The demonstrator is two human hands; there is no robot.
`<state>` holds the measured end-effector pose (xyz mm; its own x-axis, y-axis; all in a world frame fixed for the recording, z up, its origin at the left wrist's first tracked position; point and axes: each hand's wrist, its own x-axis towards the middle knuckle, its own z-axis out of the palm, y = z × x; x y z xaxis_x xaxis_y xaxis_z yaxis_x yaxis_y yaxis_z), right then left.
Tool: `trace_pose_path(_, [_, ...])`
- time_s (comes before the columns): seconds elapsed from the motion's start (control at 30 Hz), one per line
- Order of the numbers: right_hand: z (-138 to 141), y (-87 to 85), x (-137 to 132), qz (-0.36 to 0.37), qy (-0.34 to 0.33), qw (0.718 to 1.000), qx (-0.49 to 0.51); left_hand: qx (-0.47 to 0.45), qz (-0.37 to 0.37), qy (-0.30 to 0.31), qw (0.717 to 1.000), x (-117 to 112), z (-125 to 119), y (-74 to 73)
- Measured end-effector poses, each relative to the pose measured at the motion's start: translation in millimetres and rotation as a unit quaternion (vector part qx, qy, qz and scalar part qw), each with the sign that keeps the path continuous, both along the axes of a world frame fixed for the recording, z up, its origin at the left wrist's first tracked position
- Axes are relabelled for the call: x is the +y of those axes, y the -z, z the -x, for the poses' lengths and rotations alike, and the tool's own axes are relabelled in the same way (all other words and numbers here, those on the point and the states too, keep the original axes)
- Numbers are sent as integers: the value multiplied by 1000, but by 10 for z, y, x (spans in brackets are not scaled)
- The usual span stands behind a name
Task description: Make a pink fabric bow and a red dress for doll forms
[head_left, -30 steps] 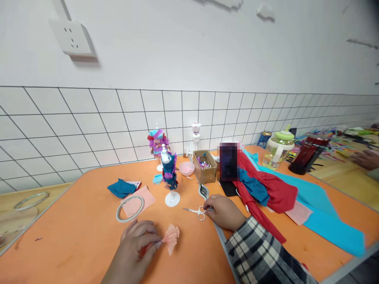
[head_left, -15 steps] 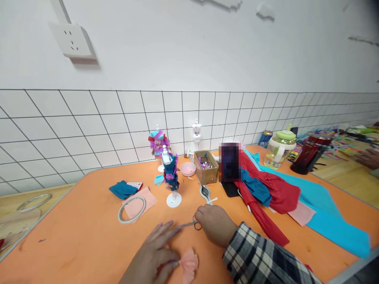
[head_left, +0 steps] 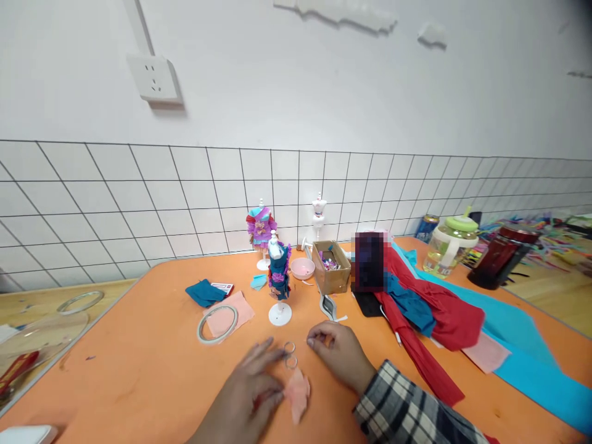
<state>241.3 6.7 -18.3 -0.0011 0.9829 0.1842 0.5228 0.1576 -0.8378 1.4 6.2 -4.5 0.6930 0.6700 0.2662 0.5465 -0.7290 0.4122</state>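
My left hand [head_left: 250, 394] lies on the orange table [head_left: 139, 357] and pinches a small pleated pink fabric piece [head_left: 296, 393] at its thumb side, the longer fingers reaching forward. Small scissors [head_left: 289, 355] lie just past those fingertips, only their ring handles showing. My right hand [head_left: 340, 356], in a plaid sleeve, rests a little right of the handles with its fingers curled; I see nothing in them.
Beyond the hands stand a tiny mannequin in a teal dress [head_left: 279, 285], a tape ring [head_left: 217, 323] on a pink cloth square, a pink bowl [head_left: 302, 268] and a cardboard box [head_left: 331, 275]. Red fabric [head_left: 435, 308] and a green-lidded bottle [head_left: 451, 246] lie right.
My right hand drew the scissors nearer and now sits apart from their handles. My left hand shifted right with the pink piece. The view moved left.
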Motion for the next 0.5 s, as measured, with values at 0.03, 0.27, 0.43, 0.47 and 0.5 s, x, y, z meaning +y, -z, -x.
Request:
trace_pose_path(0.03, [-11,-23,-2,-1,12,1000,27,-33,-22,-32,999,26,29,7])
trace_pose_path(0.27, [84,-181,-213,19,-118,962,244,-226,177,-205,936,125,117,22])
trace_pose_path(0.43, [337,-70,-399,198,-322,832,406,-282,268,-240,889,109,68,16])
trace_pose_path(0.47, [403,-49,-412,231,-325,813,425,-285,272,-244,886,103,62,16])
trace_pose_path(0.5, [473,-36,-412,252,-313,805,436,-286,271,-249,885,96,58,15])
